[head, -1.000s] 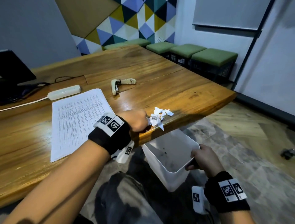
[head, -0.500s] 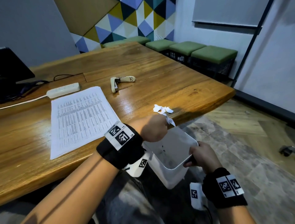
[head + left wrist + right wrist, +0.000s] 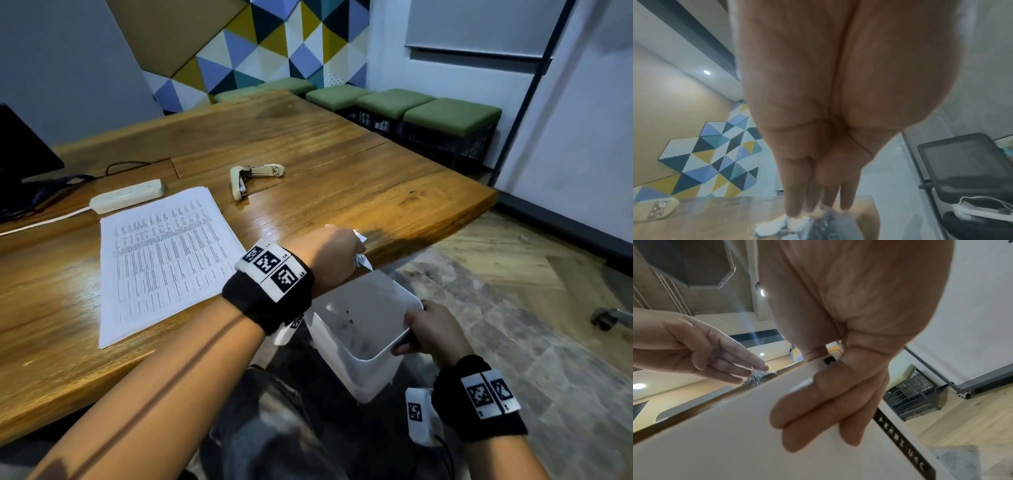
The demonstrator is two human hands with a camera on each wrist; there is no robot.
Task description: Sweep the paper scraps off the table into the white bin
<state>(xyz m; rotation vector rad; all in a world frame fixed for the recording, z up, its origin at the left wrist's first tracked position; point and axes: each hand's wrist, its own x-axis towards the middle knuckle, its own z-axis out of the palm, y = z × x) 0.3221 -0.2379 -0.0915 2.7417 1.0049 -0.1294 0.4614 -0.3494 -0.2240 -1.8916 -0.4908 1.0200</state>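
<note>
White paper scraps (image 3: 361, 261) lie at the near edge of the wooden table (image 3: 342, 178), mostly hidden behind my left hand (image 3: 337, 251). In the left wrist view its fingers (image 3: 793, 204) are straight and close together, tips down on the scraps (image 3: 777, 226). The white bin (image 3: 363, 373) hangs just below that table edge, tilted, its mouth under the scraps. My right hand (image 3: 423, 330) grips the bin's right rim, its fingers (image 3: 807, 415) curled over the bin's wall (image 3: 725, 443). The right wrist view also shows the left hand (image 3: 701, 352) touching the scraps (image 3: 756, 378) above the rim.
A stack of printed sheets (image 3: 164, 260) lies left of my left wrist. Farther back are a stapler (image 3: 255, 178), a power strip (image 3: 126, 197) and a dark monitor (image 3: 20, 154). Green stools (image 3: 448, 118) line the wall. An office chair (image 3: 962, 162) stands on the right.
My left hand has dragged the scraps across the table to its near edge. The right hand has lifted the bin closer under that edge.
</note>
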